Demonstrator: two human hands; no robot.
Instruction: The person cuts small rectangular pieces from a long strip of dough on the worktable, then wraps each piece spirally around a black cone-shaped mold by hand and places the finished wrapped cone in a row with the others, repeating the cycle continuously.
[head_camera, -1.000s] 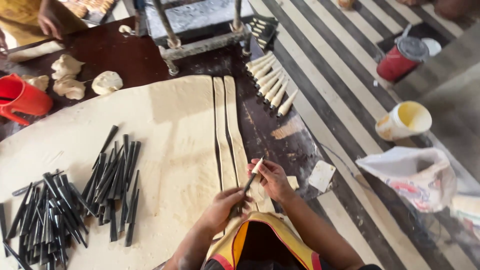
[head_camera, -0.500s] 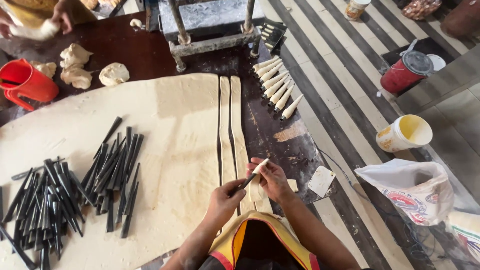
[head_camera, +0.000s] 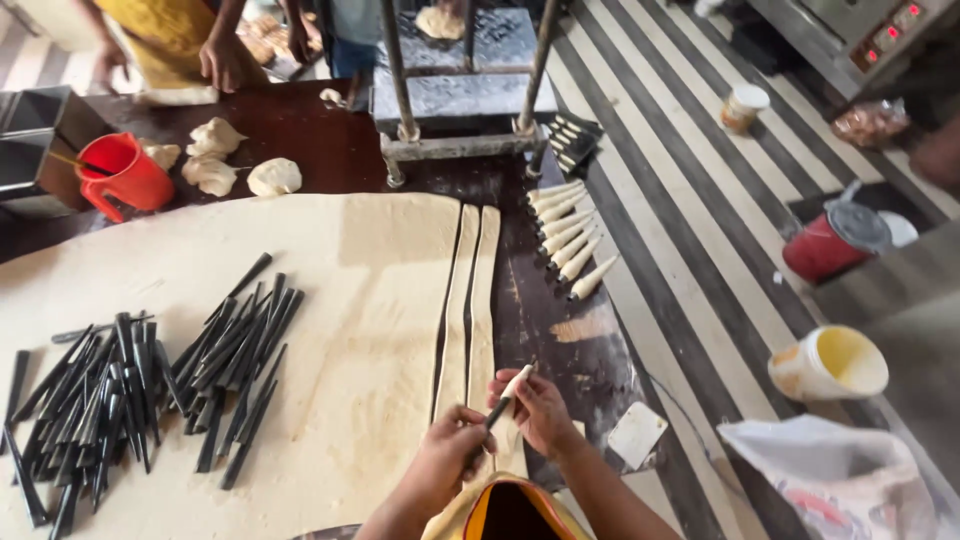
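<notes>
Gripping a dough-wrapped black cone (head_camera: 510, 392), both hands (head_camera: 500, 440) work beside cut dough strips (head_camera: 470, 300) (loose black cones (head_camera: 150, 380) lie left).

The left hand (head_camera: 448, 462) hides the black cone's (head_camera: 497, 413) lower end; the dough sheet (head_camera: 330, 330) runs off the bottom edge.

- A heap of black cone moulds (head_camera: 150, 385) lies on the left part of the big dough sheet (head_camera: 350, 300).
- A row of dough-wrapped cones (head_camera: 570, 235) sits on the dark table (head_camera: 300, 130), right of the cut strips.
- Torn dough lumps (head_camera: 230, 160) lie beside a red plastic jug (head_camera: 125, 175).
- A metal frame (head_camera: 460, 140) stands at the table's far edge.
- A white tub (head_camera: 830, 365), a red lidded container (head_camera: 830, 240) and a small jar (head_camera: 745, 105) rest on the striped floor (head_camera: 680, 200).
- A crumpled plastic bag (head_camera: 830, 480) lies at lower right.
- Another person (head_camera: 190, 35) stands at the far side.
</notes>
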